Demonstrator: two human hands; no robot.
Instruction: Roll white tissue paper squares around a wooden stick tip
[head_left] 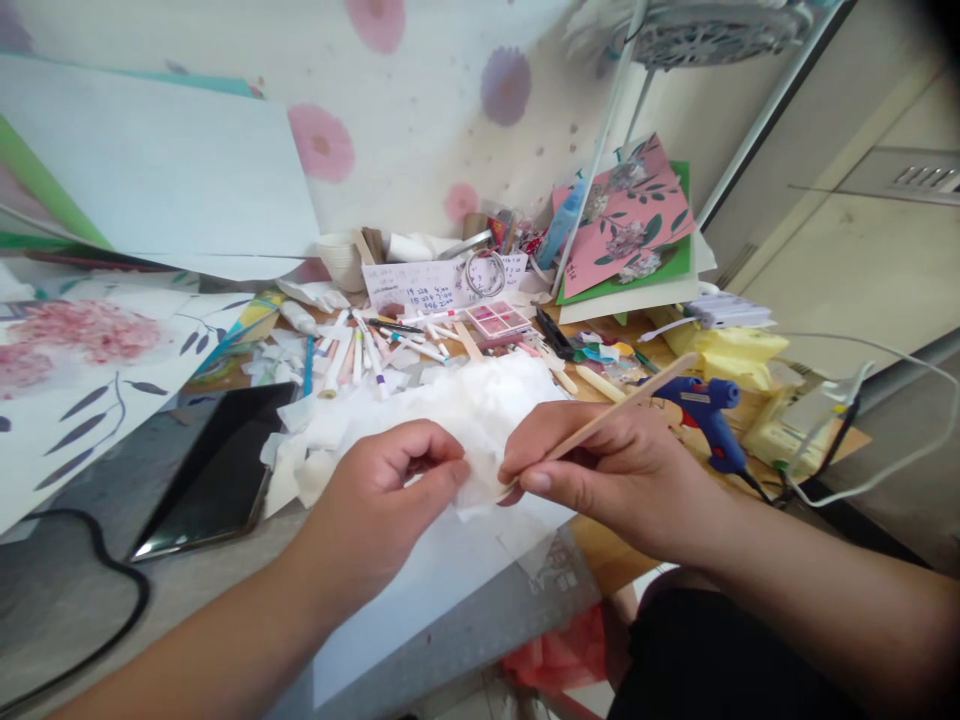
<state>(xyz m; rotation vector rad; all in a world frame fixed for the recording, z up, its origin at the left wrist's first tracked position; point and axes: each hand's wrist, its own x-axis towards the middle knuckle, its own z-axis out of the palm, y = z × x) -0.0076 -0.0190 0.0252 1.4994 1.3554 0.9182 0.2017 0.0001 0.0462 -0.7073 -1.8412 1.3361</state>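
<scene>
My left hand [397, 490] pinches the left edge of a small piece of thin white tissue [480, 480] between thumb and fingertips. Close by on the right, my right hand [600, 465] is closed around a flat wooden stick [619, 410], which slants up to the right. Its fingertips also touch the tissue's right side. Both hands are above a white paper sheet [390, 640]. Behind them lies a fluffy pile of white tissue [517, 380], with torn pieces spreading left.
A dark tablet [217, 465] lies at left beside a black cable [97, 540]. Markers [360, 350] and a pink palette [497, 320] are behind the tissue. A blue glue gun [705, 410] sits at right. A flower-painted sheet [90, 370] is far left.
</scene>
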